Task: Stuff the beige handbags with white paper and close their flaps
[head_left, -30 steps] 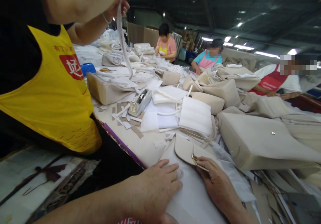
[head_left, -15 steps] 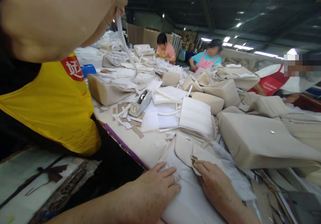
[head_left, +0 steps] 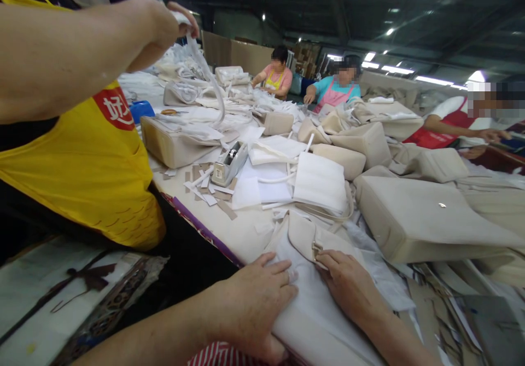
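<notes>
A pale beige handbag [head_left: 344, 349] lies before me with a white sheet [head_left: 305, 311] over its front. Its flap [head_left: 303, 233] carries a metal clasp [head_left: 316, 249]. My left hand [head_left: 258, 295] rests flat on the bag's left side, fingers spread, a ring on one finger. Just below the clasp, the fingers of my right hand [head_left: 353, 286] are closed on the flap's edge; the thumb is hidden.
A tape dispenser [head_left: 229, 163] stands beyond among scattered paper strips [head_left: 209, 191]. White padding [head_left: 320, 183] and several beige bags [head_left: 430, 207] crowd the table. At left, a co-worker in a yellow apron [head_left: 94, 174] holds a white strip [head_left: 207, 73]. Others work across the table.
My hands stay at nearly the same spots on the bag. The co-worker's arm at left has lowered and drawn back, still with the white strip.
</notes>
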`<state>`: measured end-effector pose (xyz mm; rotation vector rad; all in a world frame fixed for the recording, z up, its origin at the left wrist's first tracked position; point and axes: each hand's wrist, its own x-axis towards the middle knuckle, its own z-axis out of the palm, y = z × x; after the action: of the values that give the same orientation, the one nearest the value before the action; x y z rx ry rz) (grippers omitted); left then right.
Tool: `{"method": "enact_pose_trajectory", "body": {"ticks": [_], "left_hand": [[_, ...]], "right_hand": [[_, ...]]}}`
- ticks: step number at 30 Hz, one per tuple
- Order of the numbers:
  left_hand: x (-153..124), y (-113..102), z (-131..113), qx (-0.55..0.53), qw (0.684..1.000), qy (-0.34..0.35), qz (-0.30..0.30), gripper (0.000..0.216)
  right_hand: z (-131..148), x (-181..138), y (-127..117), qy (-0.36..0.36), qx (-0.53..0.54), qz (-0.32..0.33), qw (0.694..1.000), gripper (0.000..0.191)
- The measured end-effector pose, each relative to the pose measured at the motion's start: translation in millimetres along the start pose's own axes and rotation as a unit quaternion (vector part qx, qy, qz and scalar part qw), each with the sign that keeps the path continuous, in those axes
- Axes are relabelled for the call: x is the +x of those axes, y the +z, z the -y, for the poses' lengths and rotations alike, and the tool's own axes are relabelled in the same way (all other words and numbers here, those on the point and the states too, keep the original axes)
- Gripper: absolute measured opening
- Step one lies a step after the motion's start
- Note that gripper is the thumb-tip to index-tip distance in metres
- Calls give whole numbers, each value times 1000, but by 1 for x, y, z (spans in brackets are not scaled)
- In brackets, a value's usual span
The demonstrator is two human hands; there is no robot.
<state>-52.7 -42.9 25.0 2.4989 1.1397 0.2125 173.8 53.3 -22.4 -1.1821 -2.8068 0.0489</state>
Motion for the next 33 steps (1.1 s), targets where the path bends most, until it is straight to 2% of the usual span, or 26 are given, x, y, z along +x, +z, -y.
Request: {"method": "enact_pose_trajectory", "body": {"ticks": [4, 7, 12, 21, 27, 33], "left_hand": [[4, 4, 2, 18, 1000, 6, -9, 65], [6, 4, 2, 30, 999, 14, -15, 64], [6, 4, 1, 38, 999, 18, -11, 62], [8, 4, 1, 42, 999, 17, -4, 58], [7, 6, 2, 38, 999, 18, -2, 58], [7, 6, 2, 31, 999, 15, 3, 58]], "right_hand": [[-11, 2, 3, 67, 128, -3, 990, 24], [-16, 4, 3, 116, 172, -1, 978, 28], [-17, 6, -2, 180, 151, 1, 972, 28], [-16, 8, -9, 210, 152, 10, 966, 31], [-14, 9, -8, 188, 104, 7, 977, 30], [-11, 6, -7, 55, 12, 4, 998, 30]]}}
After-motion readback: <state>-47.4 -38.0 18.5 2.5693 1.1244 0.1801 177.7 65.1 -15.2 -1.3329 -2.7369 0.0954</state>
